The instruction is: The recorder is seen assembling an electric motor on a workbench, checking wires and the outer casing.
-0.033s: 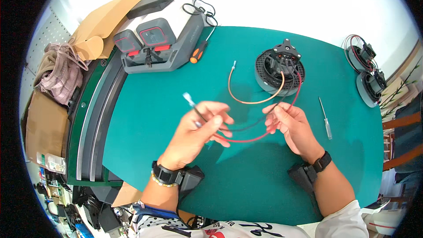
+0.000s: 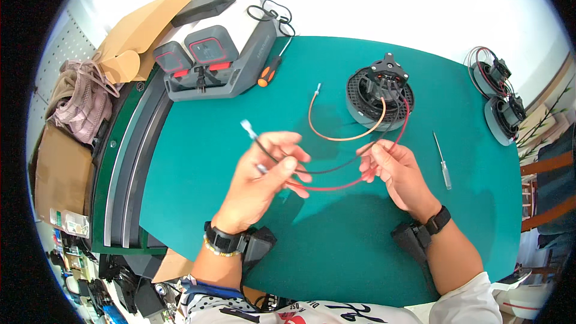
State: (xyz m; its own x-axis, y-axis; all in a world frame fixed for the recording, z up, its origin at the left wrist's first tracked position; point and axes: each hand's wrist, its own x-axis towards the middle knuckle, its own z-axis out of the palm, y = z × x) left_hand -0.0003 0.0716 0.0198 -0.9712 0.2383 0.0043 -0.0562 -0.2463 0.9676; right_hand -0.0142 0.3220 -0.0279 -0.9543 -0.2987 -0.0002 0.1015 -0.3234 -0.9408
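A round black motor-like unit [image 2: 380,99] with a grey rim sits on the green table, three wires coming from it. My left hand [image 2: 261,177] is closed on the black wire [image 2: 339,168] and the red wire [image 2: 330,189] near their ends. The black wire's pale connector [image 2: 248,127] sticks out beyond my left fingers. Nearer the unit, my right hand [image 2: 393,171] pinches the same two wires between thumb and fingers. Between my hands both wires sag in shallow curves. An orange-tan wire [image 2: 342,139] lies loose in an arc on the table, its connector end pointing away from me.
A clear-handled screwdriver [image 2: 444,171] lies right of my right hand. At the back left are an orange-and-black screwdriver [image 2: 270,73] and a grey charging dock [image 2: 210,87]. Two similar wired units [image 2: 501,120] stand at the far right. A cardboard box [image 2: 63,168] is at the left.
My left hand has shifted slightly left and up, carrying the wire ends along. The sagging wires have risen a little. My right hand stays nearly in place.
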